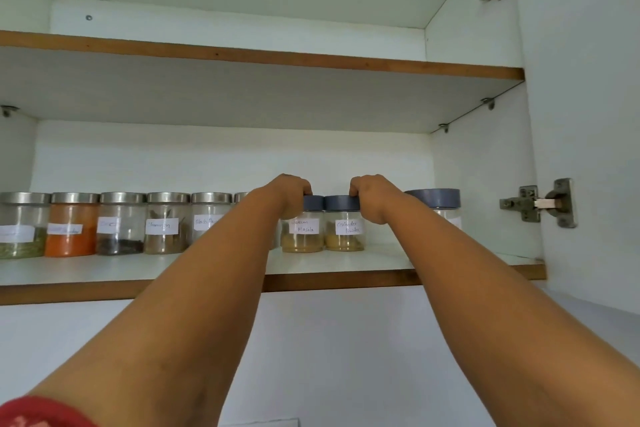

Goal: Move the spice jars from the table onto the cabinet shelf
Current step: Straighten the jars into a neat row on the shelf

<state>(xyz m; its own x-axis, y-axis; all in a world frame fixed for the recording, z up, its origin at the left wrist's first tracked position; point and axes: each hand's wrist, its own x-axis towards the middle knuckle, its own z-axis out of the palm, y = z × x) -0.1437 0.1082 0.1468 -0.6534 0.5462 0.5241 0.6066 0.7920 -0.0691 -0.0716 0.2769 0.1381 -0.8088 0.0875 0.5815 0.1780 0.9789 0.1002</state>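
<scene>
Head view of an open cabinet. From the left, a row of steel-lidded spice jars [119, 222] stands along the lower shelf [346, 262]. The left hand [289, 192] curls its fingers over the grey lid of the jar labelled garam masala [302, 225], which rests on the shelf; touching it on the right, the jar labelled coriander powder [344, 224] is gripped likewise at its lid by the right hand [372, 194]. A larger grey-lidded jar [437, 202] stands beyond the right forearm, near the door hinge [538, 203]
</scene>
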